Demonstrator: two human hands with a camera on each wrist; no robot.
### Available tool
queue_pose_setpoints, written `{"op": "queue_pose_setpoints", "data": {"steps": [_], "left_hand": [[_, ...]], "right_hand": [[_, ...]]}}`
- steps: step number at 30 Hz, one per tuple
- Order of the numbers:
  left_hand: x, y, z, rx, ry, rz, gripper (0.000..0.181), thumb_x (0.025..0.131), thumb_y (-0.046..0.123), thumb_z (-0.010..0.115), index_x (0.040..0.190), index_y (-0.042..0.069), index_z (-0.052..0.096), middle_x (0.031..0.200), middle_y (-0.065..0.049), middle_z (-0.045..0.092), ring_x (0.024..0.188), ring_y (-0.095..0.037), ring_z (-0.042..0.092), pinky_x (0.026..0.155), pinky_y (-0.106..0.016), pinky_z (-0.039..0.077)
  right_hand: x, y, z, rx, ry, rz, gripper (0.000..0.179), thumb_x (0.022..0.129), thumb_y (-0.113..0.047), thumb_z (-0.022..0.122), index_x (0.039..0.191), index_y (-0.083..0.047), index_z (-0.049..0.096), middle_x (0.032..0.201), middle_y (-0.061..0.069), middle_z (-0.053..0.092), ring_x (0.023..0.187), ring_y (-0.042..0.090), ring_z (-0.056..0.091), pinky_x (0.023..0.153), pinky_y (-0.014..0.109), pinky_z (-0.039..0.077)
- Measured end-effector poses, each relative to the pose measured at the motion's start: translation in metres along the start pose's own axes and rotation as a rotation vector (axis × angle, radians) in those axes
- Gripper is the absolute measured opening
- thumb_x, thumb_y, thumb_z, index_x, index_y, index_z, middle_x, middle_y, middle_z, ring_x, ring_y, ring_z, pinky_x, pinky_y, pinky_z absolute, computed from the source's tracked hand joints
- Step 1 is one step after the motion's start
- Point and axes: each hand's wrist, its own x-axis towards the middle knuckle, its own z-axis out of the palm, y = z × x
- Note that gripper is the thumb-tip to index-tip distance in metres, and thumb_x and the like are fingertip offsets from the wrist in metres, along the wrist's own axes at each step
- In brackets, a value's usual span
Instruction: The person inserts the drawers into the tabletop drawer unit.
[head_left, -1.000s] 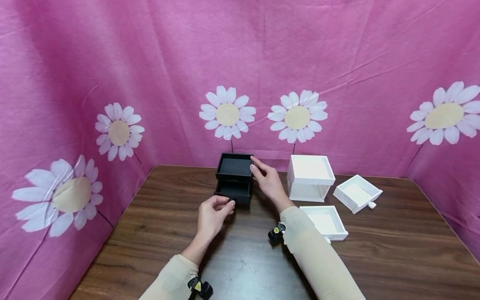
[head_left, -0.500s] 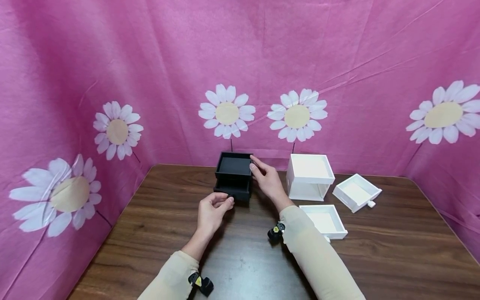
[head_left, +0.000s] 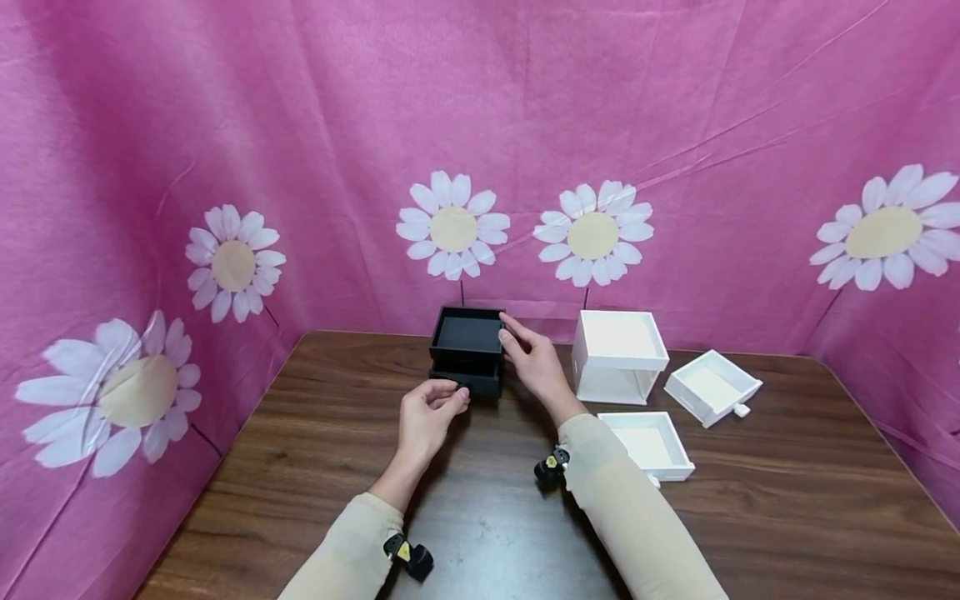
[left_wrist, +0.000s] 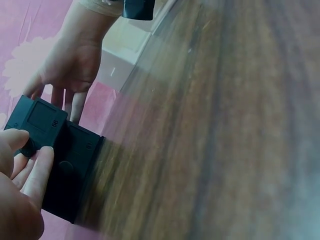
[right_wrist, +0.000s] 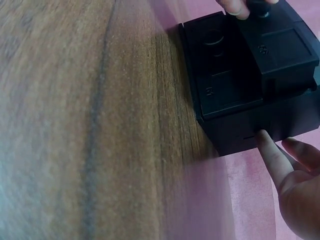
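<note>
1. Plainly visible from where I stand: one black box, set upright on the brown wood-grain table near its far edge. It serves as landmark for all places below.
2. Black drawer: seated in the upper level of the black box, partly out, its front standing proud of the face toward the person.
3. Lower drawer: beneath the black drawer, its front level with the face of the black box. Both fronts bear small markings, too indistinct for me to read with confidence.
4. Left hand: at the near side of the black box, pinching the round knob of the black drawer between thumb and fingers.
5. Right hand: at the right side of the black box, thumb and fingertips laid against that wall, extended rather than clenched.
6. White box: right of the black box, well apart from it, open-fronted.
7. First white drawer: farther right of the black box, beyond the white box, angled, its knob pointing outward.
8. Second white drawer: right of and nearer the person than the black box, partly covered by the right sleeve.
9. Pink curtain, daisy-printed: behind the black box.
</note>
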Motion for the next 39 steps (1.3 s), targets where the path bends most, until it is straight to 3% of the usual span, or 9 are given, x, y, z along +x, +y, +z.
{"op": "queue_pose_setpoints", "data": {"steps": [5,9,21,29,34,39], "left_hand": [[0.005,-0.003,0.004,-0.014,0.01,-0.006,0.018,0.094,-0.004,0.079,0.106,-0.014,0.071,0.1,-0.028,0.08,0.083,-0.027,0.082,0.078,-0.035,0.07],[0.009,-0.004,0.007,-0.019,0.017,0.006,0.017,0.094,-0.005,0.078,0.106,-0.015,0.07,0.101,-0.029,0.079,0.085,-0.03,0.082,0.076,-0.028,0.069],[0.019,-0.005,0.009,-0.051,0.03,0.01,0.019,0.095,-0.004,0.078,0.108,-0.016,0.07,0.096,-0.025,0.08,0.083,-0.026,0.082,0.073,-0.023,0.067],[0.021,-0.002,0.01,-0.062,0.014,0.004,0.018,0.095,-0.006,0.077,0.107,-0.017,0.069,0.096,-0.026,0.08,0.074,-0.01,0.078,0.071,-0.022,0.067],[0.022,-0.003,0.007,-0.075,-0.006,-0.007,0.02,0.097,-0.005,0.075,0.112,-0.018,0.07,0.102,-0.034,0.078,0.081,-0.018,0.081,0.074,-0.023,0.067],[0.02,-0.002,0.001,-0.025,-0.005,-0.026,0.021,0.101,0.0,0.073,0.113,-0.017,0.072,0.107,-0.036,0.077,0.084,-0.023,0.082,0.075,-0.023,0.067]], "right_hand": [[-0.002,-0.001,0.0,0.0,0.003,0.002,0.045,0.112,-0.031,0.062,0.156,-0.022,0.06,0.154,0.016,0.063,0.116,0.036,0.076,0.102,0.047,0.064],[-0.004,-0.002,-0.001,0.006,0.001,-0.003,0.046,0.112,-0.03,0.061,0.156,-0.02,0.06,0.157,0.015,0.061,0.12,0.035,0.075,0.103,0.047,0.063],[-0.004,-0.003,0.003,0.016,0.001,0.025,0.044,0.111,-0.033,0.063,0.155,-0.028,0.061,0.158,0.013,0.06,0.12,0.034,0.075,0.105,0.046,0.062],[-0.004,-0.003,0.002,0.011,0.009,0.018,0.044,0.111,-0.035,0.063,0.155,-0.028,0.061,0.158,0.013,0.06,0.118,0.033,0.076,0.104,0.047,0.063],[-0.003,-0.002,0.001,-0.021,-0.003,0.004,0.046,0.111,-0.036,0.061,0.157,-0.027,0.059,0.16,0.011,0.058,0.116,0.032,0.076,0.102,0.046,0.064],[-0.004,-0.004,-0.001,-0.07,-0.023,0.004,0.049,0.113,-0.037,0.059,0.16,-0.025,0.056,0.161,0.012,0.057,0.116,0.031,0.077,0.103,0.046,0.064]]}}
